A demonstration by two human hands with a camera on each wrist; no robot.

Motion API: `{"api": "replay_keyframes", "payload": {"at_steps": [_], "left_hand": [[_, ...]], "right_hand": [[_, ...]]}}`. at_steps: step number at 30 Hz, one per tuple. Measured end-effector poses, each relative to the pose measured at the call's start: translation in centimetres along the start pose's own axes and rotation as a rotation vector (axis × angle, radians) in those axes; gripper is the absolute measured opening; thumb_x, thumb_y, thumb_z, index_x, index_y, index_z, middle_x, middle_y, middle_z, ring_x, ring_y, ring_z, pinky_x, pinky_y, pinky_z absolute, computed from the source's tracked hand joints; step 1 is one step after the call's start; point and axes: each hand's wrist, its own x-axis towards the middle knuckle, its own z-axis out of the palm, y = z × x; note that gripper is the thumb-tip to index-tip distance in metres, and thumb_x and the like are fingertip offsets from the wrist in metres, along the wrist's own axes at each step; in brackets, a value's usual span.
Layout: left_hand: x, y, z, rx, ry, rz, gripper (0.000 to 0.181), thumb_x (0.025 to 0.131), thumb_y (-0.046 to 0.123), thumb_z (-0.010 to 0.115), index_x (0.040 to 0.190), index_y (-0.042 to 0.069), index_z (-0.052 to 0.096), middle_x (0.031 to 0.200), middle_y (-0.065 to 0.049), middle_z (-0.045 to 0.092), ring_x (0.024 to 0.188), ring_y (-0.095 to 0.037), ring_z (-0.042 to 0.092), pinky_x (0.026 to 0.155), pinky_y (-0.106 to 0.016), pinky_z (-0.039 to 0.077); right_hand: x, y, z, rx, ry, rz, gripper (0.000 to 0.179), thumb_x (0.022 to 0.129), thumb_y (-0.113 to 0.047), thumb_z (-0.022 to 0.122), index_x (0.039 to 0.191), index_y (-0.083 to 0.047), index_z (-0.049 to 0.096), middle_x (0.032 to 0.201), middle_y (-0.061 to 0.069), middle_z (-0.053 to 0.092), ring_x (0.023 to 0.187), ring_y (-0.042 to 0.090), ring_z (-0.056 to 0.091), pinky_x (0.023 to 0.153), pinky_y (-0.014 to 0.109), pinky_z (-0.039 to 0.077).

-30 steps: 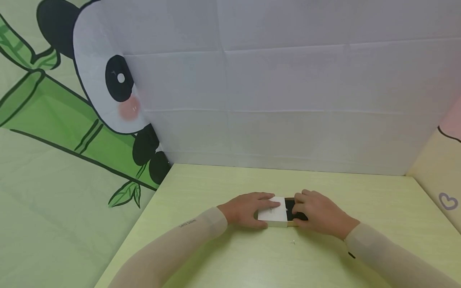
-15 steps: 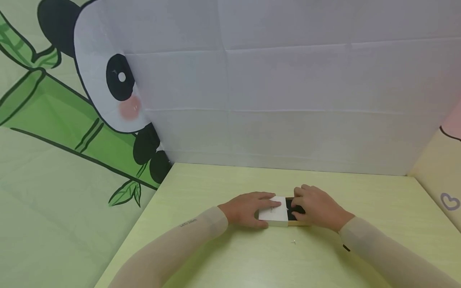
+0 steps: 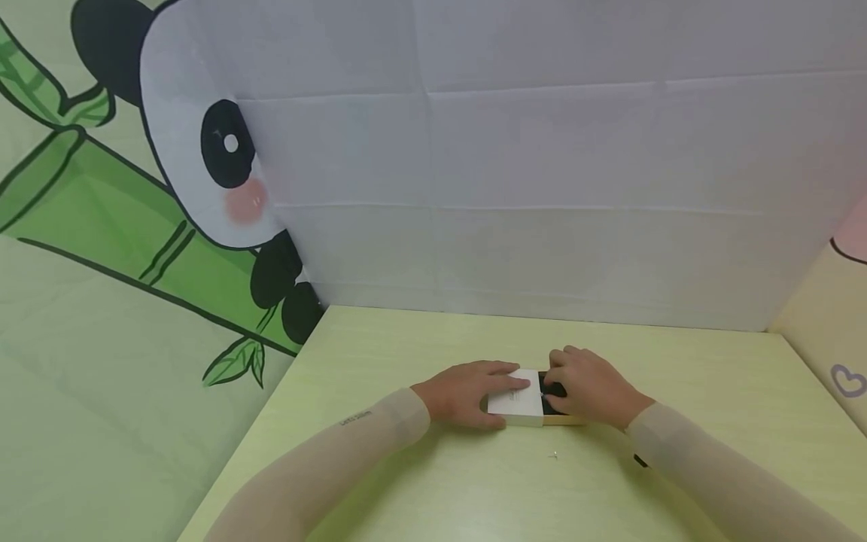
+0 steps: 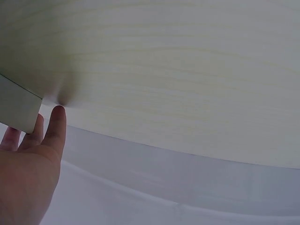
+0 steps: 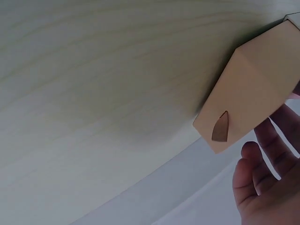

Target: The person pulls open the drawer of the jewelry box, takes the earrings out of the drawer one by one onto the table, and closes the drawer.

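Note:
A small sliding box lies on the table, its white sleeve (image 3: 515,403) on the left and its tan drawer (image 3: 564,420) pulled partway out to the right. My left hand (image 3: 460,395) grips the sleeve, thumb along the near side and fingers over the top and far side. My right hand (image 3: 596,388) reaches over the drawer, thumb and bent fingers down at the black insert (image 3: 554,390) inside. Whether they pinch anything there I cannot tell. In the right wrist view the drawer's tan end (image 5: 258,79) shows a half-round notch, with the fingers (image 5: 276,147) beside and beyond it.
A tiny shiny piece (image 3: 553,455) lies on the pale wooden table (image 3: 433,482) just in front of the box. White cloth (image 3: 542,188) hangs behind the table's back edge, and a panda-and-bamboo print (image 3: 203,150) covers the left side.
My right hand has shifted a little left and away, its thumb leaving the drawer's near rim for the black insert. My left hand and the box have hardly moved.

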Motion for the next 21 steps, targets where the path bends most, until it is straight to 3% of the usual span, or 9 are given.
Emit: {"api": "replay_keyframes", "payload": {"at_steps": [12, 21], "left_hand": [[0.45, -0.12, -0.01, -0.008, 0.004, -0.005, 0.079, 0.109, 0.051, 0.073, 0.182, 0.046, 0.045, 0.194, 0.007, 0.039, 0.177, -0.023, 0.047, 0.138, -0.045, 0.049], [0.75, -0.17, 0.12, -0.006, 0.009, -0.01, 0.079, 0.108, 0.051, 0.074, 0.182, 0.046, 0.045, 0.194, 0.007, 0.04, 0.176, -0.022, 0.048, 0.138, -0.043, 0.049]], "right_hand": [[0.78, 0.49, 0.46, 0.065, -0.041, 0.049, 0.009, 0.097, -0.023, 0.098, 0.105, -0.02, 0.096, 0.1, -0.008, 0.071, 0.086, 0.009, 0.054, 0.077, 0.027, 0.055], [0.86, 0.66, 0.7, 0.075, -0.027, 0.029, 0.008, 0.097, -0.018, 0.097, 0.105, -0.02, 0.096, 0.098, -0.009, 0.07, 0.086, 0.008, 0.053, 0.076, 0.026, 0.053]]}}
